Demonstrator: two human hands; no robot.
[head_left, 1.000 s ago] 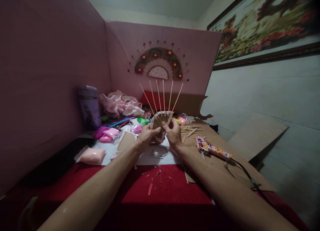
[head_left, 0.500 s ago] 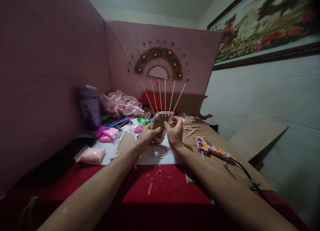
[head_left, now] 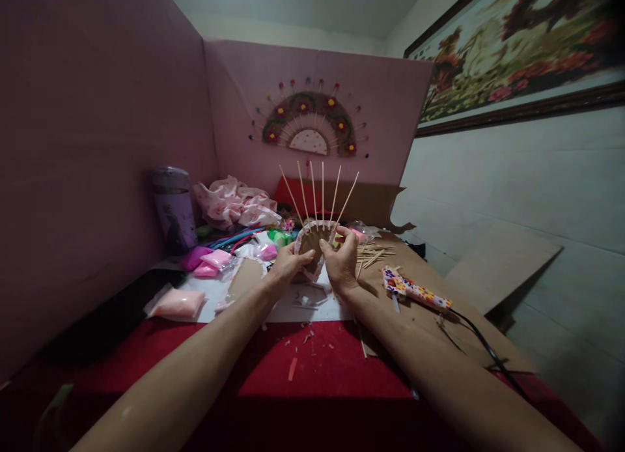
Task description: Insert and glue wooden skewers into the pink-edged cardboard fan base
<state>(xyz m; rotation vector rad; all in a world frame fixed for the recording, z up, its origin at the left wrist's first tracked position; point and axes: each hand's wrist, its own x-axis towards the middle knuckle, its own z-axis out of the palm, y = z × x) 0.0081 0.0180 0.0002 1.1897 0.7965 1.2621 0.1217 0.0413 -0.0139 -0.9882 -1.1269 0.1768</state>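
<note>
The cardboard piece [head_left: 313, 241] is brown with pale pink edging [head_left: 299, 241], its sticks [head_left: 323, 195] straw-coloured. The white glue gun [head_left: 415, 292] wears multicoloured flowers; the tablecloth [head_left: 342, 374] is red.

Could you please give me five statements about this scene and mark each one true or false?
1. The left hand and the right hand both hold the cardboard piece. True.
2. The thin sticks rising from the cardboard piece number nine. False: there are six thin sticks.
3. The flowered glue gun lies to the right of the right hand. True.
4. The purple tumbler lies on its side. False: the purple tumbler stands upright.
5. A half-round decoration is on the pink panel beyond the hands. True.
</note>
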